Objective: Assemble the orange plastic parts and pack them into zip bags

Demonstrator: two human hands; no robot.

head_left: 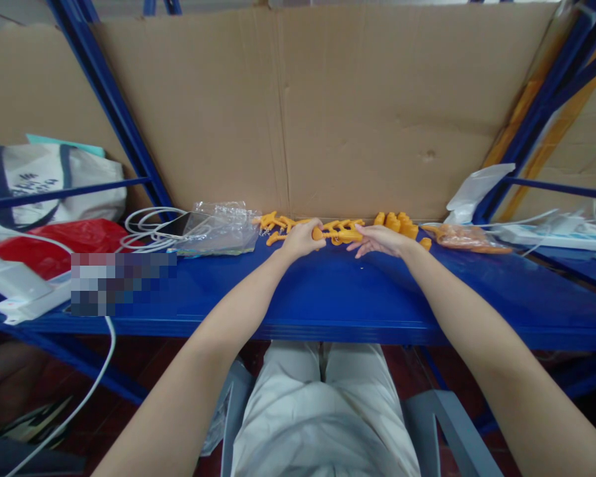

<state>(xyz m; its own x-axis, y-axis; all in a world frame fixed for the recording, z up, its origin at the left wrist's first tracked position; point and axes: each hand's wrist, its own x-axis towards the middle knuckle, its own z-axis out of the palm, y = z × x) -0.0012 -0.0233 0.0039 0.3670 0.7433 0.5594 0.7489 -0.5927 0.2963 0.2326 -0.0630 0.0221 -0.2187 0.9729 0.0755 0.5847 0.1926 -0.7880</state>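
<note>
My left hand (300,240) is closed around an orange plastic part, whose rounded end (318,234) shows beside the thumb. My right hand (381,240) comes in from the other side, its thumb and fingers pinching the end of another orange plastic piece (346,235) between the two hands. Its lower fingers are loosely extended. Whether the two pieces are joined cannot be made out. Behind my left hand lie several branching orange parts (274,221). A cluster of upright, rounded orange pieces (397,222) stands just behind my right hand.
A clear plastic bag (223,228) and coiled white cable (146,228) lie to the left, near a red bag (64,245) and a power strip (34,298). At right is a bag of orange parts (469,238). Cardboard (338,112) backs the blue shelf (347,291).
</note>
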